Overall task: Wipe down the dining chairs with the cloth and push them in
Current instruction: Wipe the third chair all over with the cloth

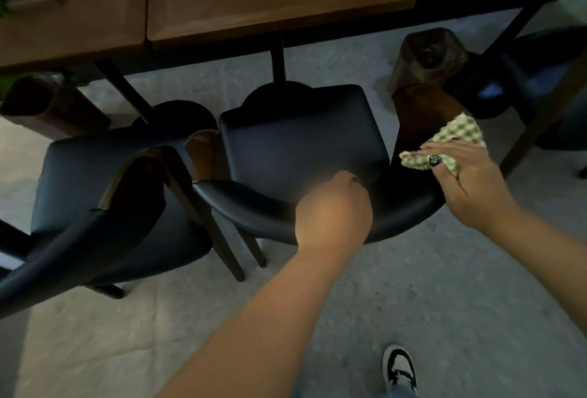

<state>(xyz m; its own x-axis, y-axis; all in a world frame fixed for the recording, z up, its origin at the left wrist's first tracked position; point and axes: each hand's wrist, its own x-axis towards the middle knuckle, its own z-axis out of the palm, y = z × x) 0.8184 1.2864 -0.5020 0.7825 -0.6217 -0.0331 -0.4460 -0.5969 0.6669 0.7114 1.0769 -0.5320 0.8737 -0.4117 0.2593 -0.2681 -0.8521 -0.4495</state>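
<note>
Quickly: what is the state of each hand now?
Left hand: grips the black padded chair backrest.
Right hand: presses the green checked cloth on the chair's wooden arm.

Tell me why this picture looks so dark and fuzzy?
Head view: the room is dim, so the black chair nearly loses its edges; the left hand is smeared by blur; the cloth under the right hand stays brightest; wide-angle bending curves the table.

- The chair (pixel 301 143) has a smooth, faintly glossy black leather-like seat and backrest, on dark wood arms.
- The cloth (pixel 457 133) is soft woven fabric, checked green and cream.
- The table (pixel 254 0) is matt brown wood on black metal legs.
- The floor (pixel 444 286) is rough, speckled grey.
</note>
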